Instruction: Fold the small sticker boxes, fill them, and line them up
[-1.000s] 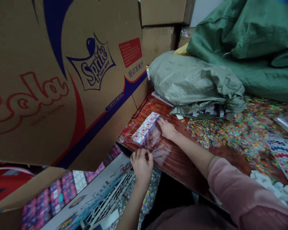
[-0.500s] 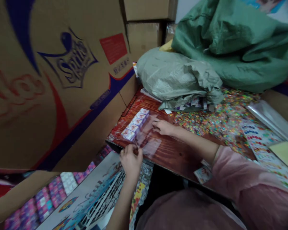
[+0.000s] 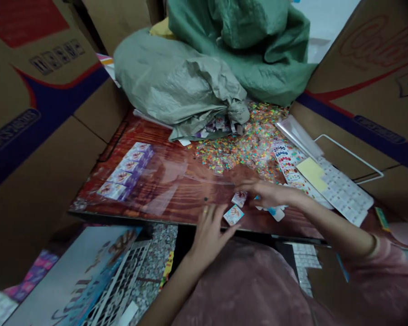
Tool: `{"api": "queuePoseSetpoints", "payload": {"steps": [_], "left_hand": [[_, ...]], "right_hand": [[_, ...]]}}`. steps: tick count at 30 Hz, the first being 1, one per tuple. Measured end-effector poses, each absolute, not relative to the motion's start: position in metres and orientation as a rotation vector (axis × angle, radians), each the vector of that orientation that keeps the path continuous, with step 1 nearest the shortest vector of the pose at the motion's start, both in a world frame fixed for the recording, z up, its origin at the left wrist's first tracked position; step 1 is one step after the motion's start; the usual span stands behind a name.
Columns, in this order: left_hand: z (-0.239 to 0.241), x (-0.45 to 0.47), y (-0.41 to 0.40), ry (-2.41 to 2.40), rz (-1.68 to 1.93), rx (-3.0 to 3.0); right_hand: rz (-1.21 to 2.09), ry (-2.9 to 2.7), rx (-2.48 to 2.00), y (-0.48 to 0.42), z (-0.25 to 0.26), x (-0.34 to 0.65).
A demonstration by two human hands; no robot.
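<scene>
My left hand (image 3: 210, 233) is at the table's front edge, thumb and fingers apart. Beside its fingertips lies a small flat blue-and-white printed packet (image 3: 234, 215); whether the thumb touches it I cannot tell. Just behind is a small purple-and-white packet (image 3: 239, 198), partly under the outstretched fingers of my right hand (image 3: 263, 192). Below my right palm, blue-and-white card pieces (image 3: 275, 212) show. To the left stands a row of small purple-and-white boxes (image 3: 125, 171) on clear plastic film (image 3: 166, 174), with neither hand on them.
A grey-green sack (image 3: 170, 81) and a green sack (image 3: 258, 59) rest at the back. Many tiny colourful wrapped pieces (image 3: 245, 145) cover the table behind my right hand. Sticker sheets (image 3: 343, 190) lie at right. Large cartons (image 3: 54, 149) flank the table.
Both hands have left the row of boxes and film and moved right to the small packets. The view has turned right, bringing the right-hand carton into sight.
</scene>
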State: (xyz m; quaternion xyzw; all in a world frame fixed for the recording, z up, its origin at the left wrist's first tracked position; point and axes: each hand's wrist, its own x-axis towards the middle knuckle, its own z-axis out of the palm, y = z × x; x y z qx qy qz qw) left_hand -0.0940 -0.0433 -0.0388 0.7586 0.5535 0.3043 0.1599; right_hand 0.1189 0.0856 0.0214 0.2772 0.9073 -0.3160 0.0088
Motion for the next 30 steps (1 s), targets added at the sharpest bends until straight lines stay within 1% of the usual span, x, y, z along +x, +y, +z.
{"api": "queuePoseSetpoints", "payload": {"steps": [4, 7, 9, 12, 15, 17, 19, 21, 24, 25, 27, 30], "left_hand": [[-0.049, -0.061, -0.040, 1.626, 0.577, 2.231], [-0.050, -0.062, -0.036, 1.740, 0.474, 2.214], [-0.048, -0.067, -0.033, 1.865, 0.455, 2.156], [-0.047, -0.075, -0.028, 2.005, 0.445, 2.084], [-0.052, -0.077, -0.028, 2.013, 0.460, 2.107], [-0.057, -0.075, -0.029, 2.001, 0.498, 2.120], [-0.062, -0.072, -0.029, 2.044, 0.588, 2.044], [-0.065, -0.072, -0.025, 2.039, 0.740, 1.897], [-0.062, -0.080, -0.015, 1.866, 1.138, 1.447], [-0.059, -0.083, -0.012, 1.766, 1.267, 1.269], [-0.053, -0.091, -0.010, 1.545, 1.451, 0.986], [-0.051, -0.101, -0.009, 1.308, 1.557, 0.843]], "right_hand": [[-0.752, 2.983, 0.997, 0.061, -0.010, 0.129], [-0.784, 3.037, 1.187, 0.055, -0.020, 0.132], [-0.957, 3.084, 1.303, 0.055, -0.021, 0.134], [-1.395, 3.128, 1.413, 0.059, -0.019, 0.131], [-1.825, 3.060, 1.364, 0.066, -0.017, 0.116], [-1.970, 3.018, 1.288, 0.072, -0.016, 0.101], [-2.002, 3.026, 1.234, 0.077, -0.013, 0.084], [-1.915, 3.079, 1.190, 0.083, -0.009, 0.066], [-1.777, 3.149, 1.239, 0.089, -0.002, 0.046], [-1.796, 3.140, 1.313, 0.090, -0.001, 0.042], [-1.936, 3.065, 1.514, 0.091, -0.003, 0.037], [-2.121, 2.923, 1.765, 0.093, -0.015, 0.037]]}}
